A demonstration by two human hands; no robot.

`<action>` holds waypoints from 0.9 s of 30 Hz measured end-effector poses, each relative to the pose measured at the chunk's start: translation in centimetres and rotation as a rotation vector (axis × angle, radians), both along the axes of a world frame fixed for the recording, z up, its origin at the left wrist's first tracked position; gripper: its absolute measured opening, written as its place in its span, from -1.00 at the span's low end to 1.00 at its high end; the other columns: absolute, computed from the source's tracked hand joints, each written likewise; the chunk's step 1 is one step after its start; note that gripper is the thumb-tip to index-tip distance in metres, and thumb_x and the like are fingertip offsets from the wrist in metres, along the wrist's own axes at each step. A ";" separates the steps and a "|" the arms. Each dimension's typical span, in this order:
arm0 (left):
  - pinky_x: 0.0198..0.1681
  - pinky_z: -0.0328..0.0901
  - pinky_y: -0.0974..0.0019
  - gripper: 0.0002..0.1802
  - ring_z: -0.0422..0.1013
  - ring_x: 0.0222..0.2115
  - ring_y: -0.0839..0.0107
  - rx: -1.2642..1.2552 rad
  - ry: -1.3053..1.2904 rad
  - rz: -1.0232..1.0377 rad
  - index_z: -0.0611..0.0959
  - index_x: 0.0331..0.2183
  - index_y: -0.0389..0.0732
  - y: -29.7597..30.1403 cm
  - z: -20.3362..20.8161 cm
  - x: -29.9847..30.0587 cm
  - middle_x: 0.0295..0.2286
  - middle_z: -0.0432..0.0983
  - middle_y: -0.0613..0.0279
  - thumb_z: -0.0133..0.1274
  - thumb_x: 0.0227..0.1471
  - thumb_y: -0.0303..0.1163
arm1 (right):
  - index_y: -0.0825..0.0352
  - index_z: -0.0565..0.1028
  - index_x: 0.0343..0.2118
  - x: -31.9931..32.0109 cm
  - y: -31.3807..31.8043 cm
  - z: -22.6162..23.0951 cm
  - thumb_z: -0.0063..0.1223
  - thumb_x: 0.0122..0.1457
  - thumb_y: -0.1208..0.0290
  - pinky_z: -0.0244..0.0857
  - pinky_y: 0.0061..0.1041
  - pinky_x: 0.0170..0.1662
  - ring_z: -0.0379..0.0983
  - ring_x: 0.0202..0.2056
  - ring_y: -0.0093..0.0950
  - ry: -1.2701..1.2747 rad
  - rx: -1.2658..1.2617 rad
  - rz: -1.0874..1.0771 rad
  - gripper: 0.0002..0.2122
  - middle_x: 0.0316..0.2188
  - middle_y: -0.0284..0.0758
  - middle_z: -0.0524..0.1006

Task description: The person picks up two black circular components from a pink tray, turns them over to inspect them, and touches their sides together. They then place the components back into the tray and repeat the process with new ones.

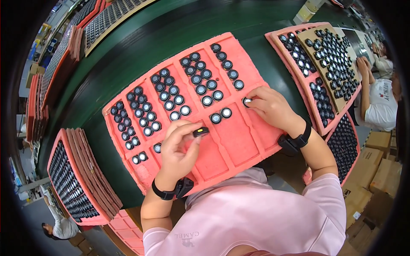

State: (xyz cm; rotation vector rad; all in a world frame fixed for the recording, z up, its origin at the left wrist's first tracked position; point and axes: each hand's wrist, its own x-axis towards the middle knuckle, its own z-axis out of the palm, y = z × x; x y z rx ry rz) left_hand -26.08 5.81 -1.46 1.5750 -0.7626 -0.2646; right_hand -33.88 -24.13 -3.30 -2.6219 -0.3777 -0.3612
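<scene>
At frame centre our left hand (177, 149) pinches a small black cap (200, 132) over the pink foam tray (239, 132); our right hand (271, 106) fingers a round piece (247, 101). We judge them light, rigid, smooth: best gripped by the rim.

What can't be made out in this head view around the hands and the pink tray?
- Left hand: it holds a small black part with a yellow spot; the part is too small to tell its kind.
- Right hand: its fingertips cover most of one round cap.
- Pink foam tray: the near edge is hidden by the person's pink shirt.
- Stacked trays at left: bent and blurred by the fisheye rim.
</scene>
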 end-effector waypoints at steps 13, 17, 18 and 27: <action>-0.16 0.40 0.18 -0.62 0.47 -0.20 0.17 0.299 -0.048 -0.187 0.49 -0.14 -0.29 -9.3 0.6 -1.0 -0.19 0.44 0.02 0.16 -0.05 -0.53 | 0.36 0.52 -0.23 -1.8 0.8 2.0 0.23 -0.10 0.56 0.35 -0.31 -0.09 0.46 -0.20 -0.24 0.187 0.504 -0.067 -0.71 -0.26 -0.28 0.52; 0.01 0.28 0.04 -0.58 0.39 -0.07 0.08 0.489 -0.525 -0.273 0.48 -0.15 -0.29 -10.3 0.4 -0.8 -0.12 0.43 -0.04 0.19 -0.07 -0.37 | 0.33 0.54 -0.28 -1.6 -1.4 0.8 0.21 -0.10 0.57 0.34 -0.34 -0.13 0.45 -0.22 -0.28 0.012 0.147 -0.193 -0.75 -0.27 -0.31 0.51; 0.01 0.28 0.04 -0.58 0.39 -0.07 0.08 0.489 -0.527 -0.276 0.48 -0.15 -0.29 -10.5 0.2 -0.9 -0.12 0.43 -0.04 0.19 -0.07 -0.37 | 0.33 0.54 -0.28 -1.7 -1.6 0.5 0.21 -0.10 0.57 0.34 -0.34 -0.13 0.45 -0.22 -0.28 0.010 0.147 -0.196 -0.75 -0.27 -0.31 0.51; 0.22 0.05 -0.02 -0.53 0.27 0.07 0.09 0.644 -0.868 -0.360 0.49 -0.18 -0.31 -11.7 -0.9 -1.7 -0.01 0.36 -0.13 0.20 -0.11 -0.27 | 0.26 0.55 -0.33 -1.9 -2.0 -0.2 0.18 -0.11 0.51 0.30 -0.41 -0.20 0.42 -0.26 -0.39 -0.083 -0.182 -0.139 -0.78 -0.34 -0.38 0.47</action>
